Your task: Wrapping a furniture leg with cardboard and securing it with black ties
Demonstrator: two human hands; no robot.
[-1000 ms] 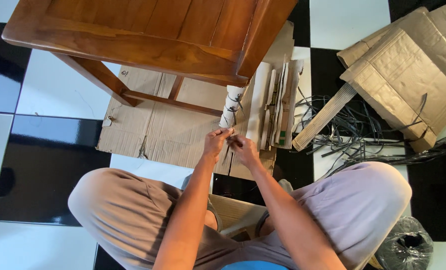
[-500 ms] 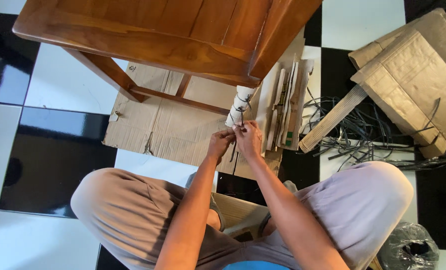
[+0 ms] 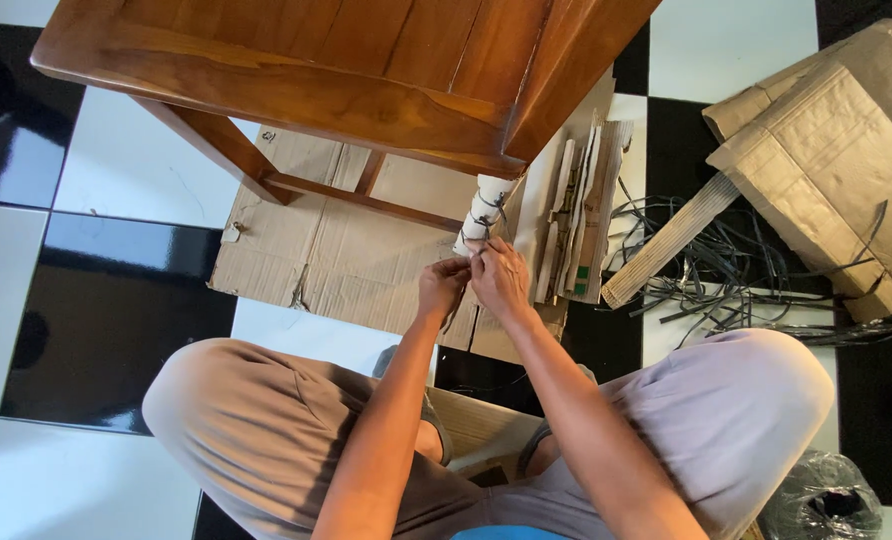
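- Left hand (image 3: 440, 286) and right hand (image 3: 499, 277) held close together, fingertips meeting at the lower end of a white-wrapped wooden furniture leg (image 3: 483, 213).
- Both hands pinched shut on a thin dark binding strap (image 3: 490, 207) wound around that white wrapping (exact grip of each finger too small to tell).
- Wrapped leg standing under the near right corner of a brown varnished wooden table (image 3: 316, 70), slanting down toward the hands.
- Beneath the table, a flattened sheet of brown corrugated cardboard (image 3: 336, 250) lying on the black-and-white checkered tile floor (image 3: 116, 290).
- Just right of the wrapped leg, a bundle of folded cardboard strips (image 3: 576, 215) resting on the cardboard sheet.
- Further right, a loose tangle of dark plastic straps (image 3: 726, 270) spread over the tiles, partly under a ridged cardboard plank (image 3: 671, 240).
- At the upper right, a stack of crumpled brown cardboard pieces (image 3: 836, 150), well apart from the hands.
- At the lower right corner, a black plastic bag (image 3: 826, 500) beside the person's right knee.
- Knees in grey-brown trousers (image 3: 256, 420) spread wide on either side of the forearms.
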